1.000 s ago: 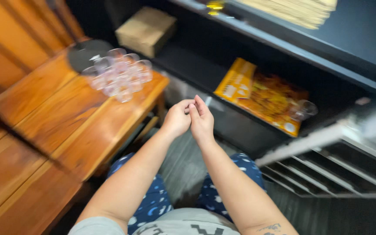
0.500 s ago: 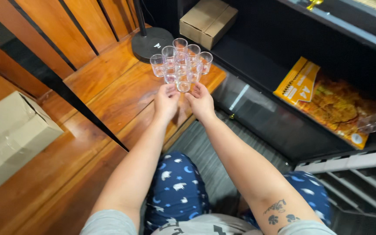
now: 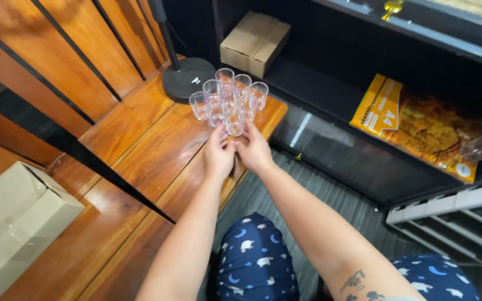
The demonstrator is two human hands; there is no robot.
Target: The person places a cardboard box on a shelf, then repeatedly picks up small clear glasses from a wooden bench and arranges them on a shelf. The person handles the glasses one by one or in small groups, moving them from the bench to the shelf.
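Bare forearms, dark tattoo (scorpion-like) on right arm [image 3: 357, 281], navy moon-and-cloud-print trousers [image 3: 255, 262]

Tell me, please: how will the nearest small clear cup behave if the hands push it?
The nearest clear cup looks thin, empty plastic, so probably very light. It is tall and narrow, so it may tip. It stands tight against the other cups, so a push from the left hand or right hand may topple them.

Warm, even indoor light falls on the wooden floor [image 3: 140, 145], leaving a soft sheen (brightest near the left). The black shelving [image 3: 364, 167] at far right sits dim, perhaps underexposed. Focus is sharp, with slight stretching at the edges.
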